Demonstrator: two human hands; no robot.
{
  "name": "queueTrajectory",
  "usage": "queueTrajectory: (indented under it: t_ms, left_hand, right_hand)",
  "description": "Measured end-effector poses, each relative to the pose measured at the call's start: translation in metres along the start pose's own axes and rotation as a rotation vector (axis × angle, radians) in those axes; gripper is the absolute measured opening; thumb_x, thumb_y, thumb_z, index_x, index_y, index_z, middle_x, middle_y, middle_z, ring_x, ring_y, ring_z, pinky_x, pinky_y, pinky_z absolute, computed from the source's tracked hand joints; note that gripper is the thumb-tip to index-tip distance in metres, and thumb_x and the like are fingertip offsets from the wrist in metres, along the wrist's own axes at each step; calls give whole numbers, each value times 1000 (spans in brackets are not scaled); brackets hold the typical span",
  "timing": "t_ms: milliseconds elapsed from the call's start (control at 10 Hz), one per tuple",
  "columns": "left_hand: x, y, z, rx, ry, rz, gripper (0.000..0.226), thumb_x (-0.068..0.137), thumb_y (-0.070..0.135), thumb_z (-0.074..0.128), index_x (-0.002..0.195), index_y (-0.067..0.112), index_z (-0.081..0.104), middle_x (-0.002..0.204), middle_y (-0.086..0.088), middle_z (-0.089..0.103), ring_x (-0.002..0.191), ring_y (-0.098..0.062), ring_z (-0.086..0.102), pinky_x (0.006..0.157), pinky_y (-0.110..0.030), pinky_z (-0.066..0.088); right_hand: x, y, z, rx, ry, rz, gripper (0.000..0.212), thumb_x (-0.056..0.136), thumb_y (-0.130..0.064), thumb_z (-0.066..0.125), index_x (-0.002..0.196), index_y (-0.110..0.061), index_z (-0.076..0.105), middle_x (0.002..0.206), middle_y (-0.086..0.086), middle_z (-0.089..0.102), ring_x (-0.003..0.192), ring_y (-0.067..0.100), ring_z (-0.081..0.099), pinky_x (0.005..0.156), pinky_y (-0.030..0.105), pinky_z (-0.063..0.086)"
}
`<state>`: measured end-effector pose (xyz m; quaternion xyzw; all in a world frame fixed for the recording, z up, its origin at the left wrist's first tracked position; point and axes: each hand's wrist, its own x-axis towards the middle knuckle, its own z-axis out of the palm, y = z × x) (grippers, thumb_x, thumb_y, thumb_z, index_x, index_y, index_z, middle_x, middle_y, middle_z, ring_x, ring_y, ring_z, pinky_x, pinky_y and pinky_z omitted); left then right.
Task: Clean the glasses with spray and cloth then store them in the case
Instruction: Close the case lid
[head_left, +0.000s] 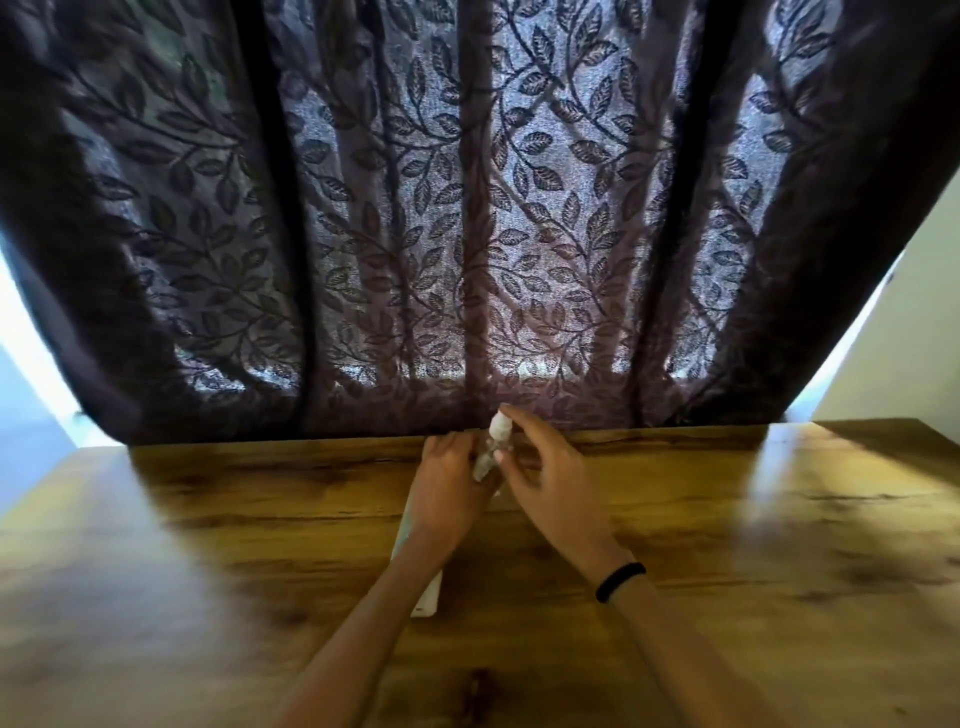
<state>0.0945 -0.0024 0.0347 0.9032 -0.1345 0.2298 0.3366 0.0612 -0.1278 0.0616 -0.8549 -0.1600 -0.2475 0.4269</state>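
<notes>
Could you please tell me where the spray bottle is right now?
In the head view, the spray bottle is at centre, between the left hand and right hand, above the wooden table's far edge.

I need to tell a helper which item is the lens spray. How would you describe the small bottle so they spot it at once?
Start at the wooden table in front of the dark leaf-patterned curtain. At the table's far edge, near the middle, both hands meet: the left hand and right hand hold the spray bottle between them. It is small and slim with a white top, the only thing held upright.
</notes>
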Motion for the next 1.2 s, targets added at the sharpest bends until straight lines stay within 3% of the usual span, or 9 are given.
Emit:
queueTrajectory:
  t_ms: [100, 200, 400, 500, 700, 900, 1100, 1200]
  left_hand:
    - [6, -12, -6, 21, 13, -53, 25, 80, 15, 63, 103, 5, 60, 95, -15, 64, 93, -34, 51, 67, -35, 41]
    - [9, -22, -8, 43, -8, -72, 25, 80, 15, 64, 102, 4, 61, 96, -16, 65, 94, -36, 52, 71, -41, 45]
    - [12, -35, -3, 65, -37, -105, 27, 79, 19, 67, 102, 6, 60, 97, -12, 66, 99, -31, 52, 69, -39, 47]
    - [13, -40, 1, 76, -73, -129, 30, 82, 20, 64, 108, 7, 59, 101, -12, 65, 103, -31, 52, 72, -43, 50]
    - [11, -44, 12, 134, -76, -165, 42, 84, 21, 60, 123, 9, 49, 118, -10, 59, 112, -30, 43, 80, -39, 45]
    - [12, -51, 17, 158, -94, -158, 46, 86, 26, 56, 128, 11, 43, 125, -7, 55, 114, -26, 45, 88, -34, 39]
    - [12, -56, 12, 153, -112, -101, 66, 85, 27, 59, 139, 5, 27, 139, -13, 39, 125, -29, 35, 99, -31, 25]
    - [14, -51, 3, 101, -40, -63, 67, 86, 29, 60, 140, 4, 27, 141, -16, 37, 127, -31, 32, 103, -34, 26]
  right_hand:
    - [15, -3, 14, 35, -103, 22, 49, 88, -14, 59, 134, -20, 43, 133, 2, 52, 118, 11, 51, 97, 32, 49]
    - [27, -1, 24, 21, -148, 30, 48, 88, -14, 59, 133, -20, 44, 135, 1, 51, 118, 13, 51, 97, 35, 48]
    - [32, 9, 36, 28, -212, 77, 49, 89, -10, 56, 134, -22, 42, 137, 1, 50, 117, 12, 52, 100, 30, 45]
    - [31, 13, 40, 31, -218, 84, 50, 88, -8, 56, 134, -22, 42, 137, 1, 49, 117, 13, 52, 101, 31, 44]
    - [32, 18, 44, 39, -217, 99, 55, 88, -6, 55, 136, -24, 39, 138, -1, 48, 121, 13, 50, 102, 35, 44]
    - [28, 20, 48, 44, -235, 92, 64, 87, -4, 55, 140, -31, 31, 142, -4, 43, 125, 11, 45, 100, 34, 46]
    - [25, 18, 47, 37, -206, 73, 62, 88, -9, 56, 141, -29, 28, 145, -6, 39, 126, 9, 43, 101, 31, 44]
    - [28, 13, 42, 23, -180, 81, 59, 91, -16, 54, 141, -29, 27, 146, -6, 37, 127, 6, 40, 101, 18, 35]
